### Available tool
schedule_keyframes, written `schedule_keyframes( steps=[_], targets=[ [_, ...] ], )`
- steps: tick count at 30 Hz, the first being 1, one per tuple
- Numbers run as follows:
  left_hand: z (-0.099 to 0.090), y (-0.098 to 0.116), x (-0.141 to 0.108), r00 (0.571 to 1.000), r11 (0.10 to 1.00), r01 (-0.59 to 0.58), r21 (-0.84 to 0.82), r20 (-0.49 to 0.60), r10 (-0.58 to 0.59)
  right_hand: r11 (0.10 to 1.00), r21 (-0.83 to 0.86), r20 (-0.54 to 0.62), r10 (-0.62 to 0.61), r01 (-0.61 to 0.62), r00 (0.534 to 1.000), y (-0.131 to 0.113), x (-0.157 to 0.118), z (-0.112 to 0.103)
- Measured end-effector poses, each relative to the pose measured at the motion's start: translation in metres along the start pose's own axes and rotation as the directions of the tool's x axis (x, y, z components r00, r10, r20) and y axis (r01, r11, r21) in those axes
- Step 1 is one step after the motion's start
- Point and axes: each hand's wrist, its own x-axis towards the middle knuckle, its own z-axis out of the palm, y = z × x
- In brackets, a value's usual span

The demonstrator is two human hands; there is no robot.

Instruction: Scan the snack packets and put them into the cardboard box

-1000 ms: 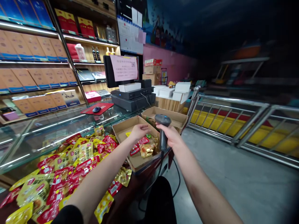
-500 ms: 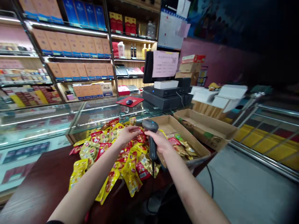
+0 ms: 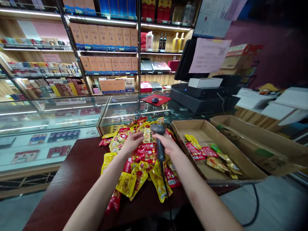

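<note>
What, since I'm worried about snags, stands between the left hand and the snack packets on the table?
Nothing visible: the left hand is over the pile of snack packets; whether it touches one is unclear. To its right, the right hand holds a barcode scanner, whose cable hangs in front of some packets.

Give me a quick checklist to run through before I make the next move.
1. Handheld scanner gripped in the right hand: ok, handle roughly upright.
2. Left hand holding a packet: cannot tell; it is over the packet pile, grip unclear.
3. Packets lying singly: not ok; many overlap.
4. Cable clear of packets: cannot tell; it passes in front of a yellow packet, contact unclear.
5. Cardboard box beside the pile open: ok, several packets inside.
</note>
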Motion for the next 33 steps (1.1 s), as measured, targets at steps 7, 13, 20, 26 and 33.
schedule_keyframes(
  steps=[7,13,20,26,33],
  targets=[
    [0.015,-0.016,0.019,0.998,1.0,-0.006,-0.018,-0.064,0.005,0.993,0.096,-0.029,0.07,-0.067,0.997,0.003,0.016,-0.002],
    [0.019,-0.012,0.025,0.989,0.994,-0.078,0.079,-0.123,0.087,0.988,0.139,-0.015,0.077,-0.075,0.997,-0.007,0.016,0.0],
    [0.031,0.018,0.013,0.961,0.965,-0.262,0.022,-0.088,0.263,0.984,0.142,0.205,-0.133,0.105,0.97,-0.03,-0.01,0.015],
    [0.022,0.028,-0.004,0.993,0.968,-0.107,-0.229,0.016,0.113,0.968,0.171,0.161,-0.212,0.184,0.964,-0.032,-0.025,0.009],
    [0.003,0.025,-0.031,0.977,0.948,0.188,-0.257,0.152,-0.152,0.982,0.146,0.13,-0.135,0.116,0.982,-0.012,-0.042,-0.008]
  ],
)
